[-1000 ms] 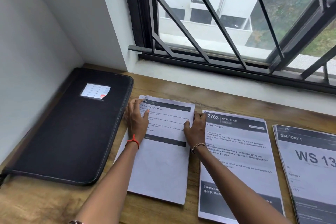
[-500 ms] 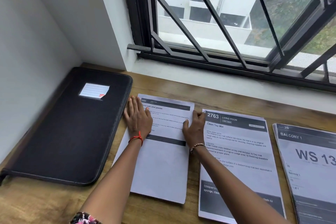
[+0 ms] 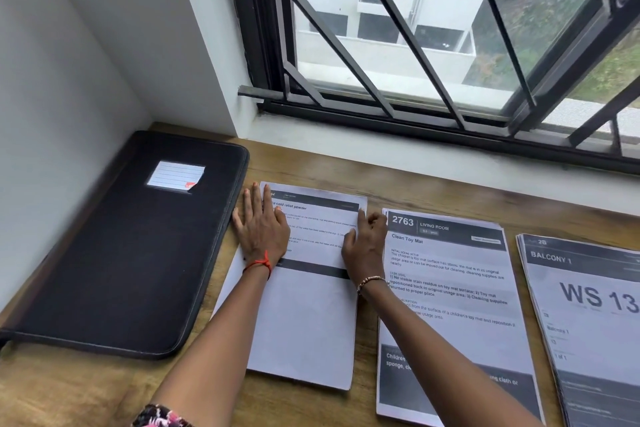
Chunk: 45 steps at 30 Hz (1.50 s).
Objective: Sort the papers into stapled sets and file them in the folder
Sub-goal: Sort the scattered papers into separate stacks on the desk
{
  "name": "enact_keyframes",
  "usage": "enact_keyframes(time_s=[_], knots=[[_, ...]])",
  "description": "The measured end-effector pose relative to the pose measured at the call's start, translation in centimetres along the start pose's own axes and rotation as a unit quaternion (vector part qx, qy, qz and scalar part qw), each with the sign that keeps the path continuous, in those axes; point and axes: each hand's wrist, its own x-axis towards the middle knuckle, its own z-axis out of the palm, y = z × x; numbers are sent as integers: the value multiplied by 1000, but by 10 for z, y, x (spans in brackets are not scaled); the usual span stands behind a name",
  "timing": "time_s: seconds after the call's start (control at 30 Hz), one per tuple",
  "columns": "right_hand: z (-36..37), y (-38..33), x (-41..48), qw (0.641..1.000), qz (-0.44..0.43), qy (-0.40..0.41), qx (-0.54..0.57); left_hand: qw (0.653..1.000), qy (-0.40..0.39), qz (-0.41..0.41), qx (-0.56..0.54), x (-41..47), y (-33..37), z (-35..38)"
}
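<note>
Three paper stacks lie side by side on the wooden desk [image 3: 429,194]. My left hand [image 3: 261,227] lies flat, fingers straight, on the upper left part of the left stack [image 3: 304,319], headed "cold relief powder". My right hand [image 3: 365,244] rests at that stack's right edge, fingers partly curled against it, between it and the middle stack [image 3: 453,288] headed "2763 Living Room, Clean Toy Mat". A third stack [image 3: 588,315], "Balcony 1, WS 13", lies at the far right. A closed black zip folder [image 3: 121,253] with a white lined label lies to the left of the papers.
A white wall [image 3: 52,80] closes off the left side behind the folder. A barred window [image 3: 433,45] with a white sill runs along the back of the desk. Bare wood shows at the front left, below the folder.
My left hand has flattened and slid a little up and left onto the stack's top left corner. My right hand stays at the right edge. The papers have barely shifted.
</note>
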Motion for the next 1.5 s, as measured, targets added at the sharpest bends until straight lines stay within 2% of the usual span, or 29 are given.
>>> enact_keyframes(time_s=[0.2,0.33,0.57,0.7,0.8,0.87,0.93,1.0,1.07,1.27,1.5], knots=[[-5,-8,5,998,22,-40,-46,1000,-5,-2,-11,1,4,-7],[-21,-10,10,997,16,-75,-6,999,-33,-7,-41,6,7,-22],[-87,5,-7,999,-26,-28,-13,995,-7,71,-65,-25,49,-55],[-130,24,-21,992,-52,34,111,986,-31,135,-92,-61,102,-57],[-163,31,-36,958,38,79,273,979,-43,170,-103,-88,136,-51],[-181,43,-44,943,75,96,310,975,-49,187,-107,-105,154,-48],[-197,62,-50,951,100,93,278,968,-75,178,-160,-120,169,-43],[-207,86,-56,968,128,70,202,956,-109,145,-230,-133,175,-36],[-210,111,-63,982,145,30,122,952,-109,107,-265,-141,173,-25],[-208,140,-75,987,146,-47,-40,968,-128,22,-213,-149,156,-9],[-201,136,-64,978,170,-93,-80,964,-145,1,-222,-152,149,-3]])
